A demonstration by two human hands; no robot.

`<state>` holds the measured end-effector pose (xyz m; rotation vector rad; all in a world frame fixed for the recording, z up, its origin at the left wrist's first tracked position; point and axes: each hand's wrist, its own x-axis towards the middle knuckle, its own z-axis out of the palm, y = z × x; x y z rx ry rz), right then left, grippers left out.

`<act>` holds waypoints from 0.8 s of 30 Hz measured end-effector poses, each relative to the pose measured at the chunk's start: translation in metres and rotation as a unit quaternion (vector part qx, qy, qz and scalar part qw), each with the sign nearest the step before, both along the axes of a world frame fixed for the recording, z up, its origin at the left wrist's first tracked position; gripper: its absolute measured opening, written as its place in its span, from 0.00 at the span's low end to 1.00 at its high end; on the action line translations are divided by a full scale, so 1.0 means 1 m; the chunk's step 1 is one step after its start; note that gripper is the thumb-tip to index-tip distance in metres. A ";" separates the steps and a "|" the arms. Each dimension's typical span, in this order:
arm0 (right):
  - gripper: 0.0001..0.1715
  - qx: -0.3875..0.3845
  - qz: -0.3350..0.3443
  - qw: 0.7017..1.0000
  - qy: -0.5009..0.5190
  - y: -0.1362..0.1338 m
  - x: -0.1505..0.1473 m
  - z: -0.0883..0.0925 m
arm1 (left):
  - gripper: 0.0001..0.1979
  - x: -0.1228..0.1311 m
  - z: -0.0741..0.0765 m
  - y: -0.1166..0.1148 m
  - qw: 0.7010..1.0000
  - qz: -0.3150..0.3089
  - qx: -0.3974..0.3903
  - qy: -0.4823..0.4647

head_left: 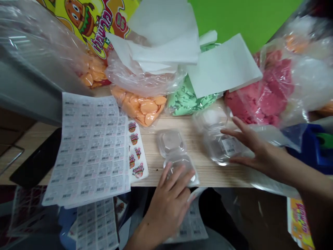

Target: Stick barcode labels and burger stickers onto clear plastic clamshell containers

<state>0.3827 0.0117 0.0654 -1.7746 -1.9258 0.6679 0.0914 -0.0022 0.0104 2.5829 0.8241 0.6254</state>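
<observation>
Two clear plastic boxes lie open on the wooden table [153,163]. Each one has two halves joined at a fold. The left hand [169,205] sits on the near half of the first box [173,152]. Its fingers are a little spread and lie on top, not pinching. The right hand [253,149] is spread wide and reaches around the second box [217,146], just by a white label [230,146] on it. It does not pinch anything either.

The step in hand looks like handling these boxes. I can see no label on the first box, so it seems to call for one.

A big sheet of small barcode stickers [91,149] lies to the left, beside a strip of burger stickers [135,149]. Behind are plastic bags of orange clay [140,107], green clay [189,99] and red clay [262,90], with white paper sheets [223,66] on top.
</observation>
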 end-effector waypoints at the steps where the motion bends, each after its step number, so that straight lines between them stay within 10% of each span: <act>1: 0.56 -0.015 0.006 1.000 -0.027 0.002 0.005 -0.007 | 0.08 -0.004 0.002 0.001 1.000 -0.010 -0.003 0.005; 7: 0.50 0.014 0.034 0.996 -0.086 0.006 -0.006 0.000 | 0.08 -0.019 0.010 0.001 1.000 -0.020 -0.006 -0.008; 10: 0.24 0.147 -0.101 0.984 -0.019 -0.003 -0.040 0.014 | 0.09 -0.026 0.003 -0.015 0.997 -0.001 0.019 -0.071; 13: 0.05 0.070 -0.121 0.978 0.154 -0.011 -0.081 0.006 | 0.11 -0.032 -0.007 -0.035 0.994 0.020 0.017 -0.104; 24: 0.22 -0.053 0.098 0.974 0.197 0.012 -0.128 -0.032 | 0.06 -0.042 -0.001 -0.037 0.996 0.062 0.008 -0.067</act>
